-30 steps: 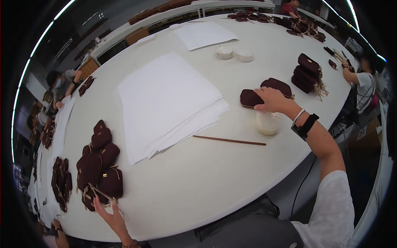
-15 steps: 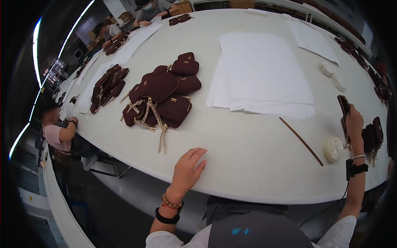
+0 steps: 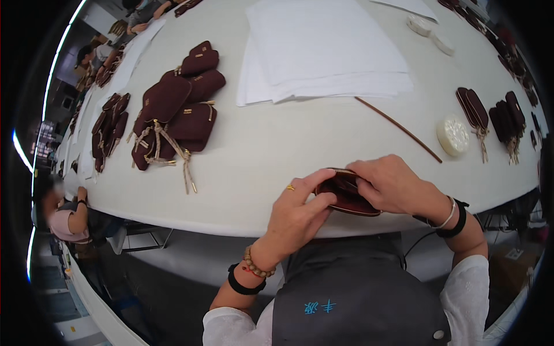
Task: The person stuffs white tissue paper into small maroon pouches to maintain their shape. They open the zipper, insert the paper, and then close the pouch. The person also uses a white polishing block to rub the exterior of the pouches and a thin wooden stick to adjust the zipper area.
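Between my two hands, above the near edge of the table, is a small dark maroon zip pouch [image 3: 353, 203] with its mouth spread wide. My left hand [image 3: 300, 209] pinches its left end, fingers on the zipper edge and thumb at the opening. Gripping the opposite end is my right hand [image 3: 391, 183], with its thumb reaching into the mouth. Inside, a reddish-brown lining shows. A heap of similar maroon pouches [image 3: 167, 99] with braided cord pulls lies to the left. Two more pouches [image 3: 474, 107] lie at the right.
A stack of white paper sheets [image 3: 323, 52] covers the table's far middle. Right of it lie a thin brown stick [image 3: 399, 130] and a round cream-coloured roll [image 3: 453, 136]. More pouches [image 3: 508, 120] sit at the right edge. A co-worker [image 3: 69, 210] sits at the left.
My right hand has come from the pouches at the right to the near edge with one pouch. My left hand has moved right and taken hold of it. The view has shifted.
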### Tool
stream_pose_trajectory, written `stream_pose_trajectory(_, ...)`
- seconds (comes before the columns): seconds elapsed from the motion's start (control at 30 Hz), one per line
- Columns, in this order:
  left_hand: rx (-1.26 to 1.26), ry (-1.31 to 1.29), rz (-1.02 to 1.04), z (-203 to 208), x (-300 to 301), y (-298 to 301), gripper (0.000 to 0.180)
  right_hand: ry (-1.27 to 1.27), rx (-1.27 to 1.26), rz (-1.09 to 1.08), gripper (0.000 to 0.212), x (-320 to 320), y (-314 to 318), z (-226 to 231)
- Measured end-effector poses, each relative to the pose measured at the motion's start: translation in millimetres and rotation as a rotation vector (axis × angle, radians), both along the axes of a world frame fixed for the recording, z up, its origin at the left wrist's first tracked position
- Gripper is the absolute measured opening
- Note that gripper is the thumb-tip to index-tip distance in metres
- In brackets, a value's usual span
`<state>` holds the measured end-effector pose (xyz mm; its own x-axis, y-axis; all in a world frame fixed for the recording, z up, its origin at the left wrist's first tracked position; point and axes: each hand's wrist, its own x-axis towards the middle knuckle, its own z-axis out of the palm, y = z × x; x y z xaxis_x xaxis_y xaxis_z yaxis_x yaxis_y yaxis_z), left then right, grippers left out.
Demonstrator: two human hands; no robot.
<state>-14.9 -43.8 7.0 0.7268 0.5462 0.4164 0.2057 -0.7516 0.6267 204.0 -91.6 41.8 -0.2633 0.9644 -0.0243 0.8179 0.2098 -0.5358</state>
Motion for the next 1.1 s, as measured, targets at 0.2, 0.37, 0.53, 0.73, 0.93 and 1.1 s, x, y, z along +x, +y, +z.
stream_pose_trajectory(0.2, 0.111, 0.035, -0.097, -15, -6, -7, 0.028, 0.174, -0.169, -0.103, 0.02, 20, -1, -10)
stream_pose_trajectory(0.37, 0.058, 0.105, -0.075, -11, 4, -6, 0.025, 0.265, -0.093, -0.025, 0.022, 19, -11, -4)
stream_pose_trajectory(0.53, 0.038, 0.207, -0.113, -9, 11, 0, 0.025, 0.0, -0.102, -0.086, 0.021, 21, -15, -11)
stream_pose_trajectory(0.73, -0.122, 0.344, -0.178, 10, 14, 1, 0.028, 0.053, -0.1, -0.152, 0.02, 24, -13, -27)
stream_pose_trajectory(0.93, -0.236, 0.394, -0.194, 6, 19, 11, 0.043, 0.047, -0.159, -0.009, 0.022, 13, -10, -23)
stream_pose_trajectory(1.1, -0.597, 0.12, -0.299, -7, 20, 31, 0.028, 0.273, -0.666, -0.306, 0.029, 26, 9, -15)
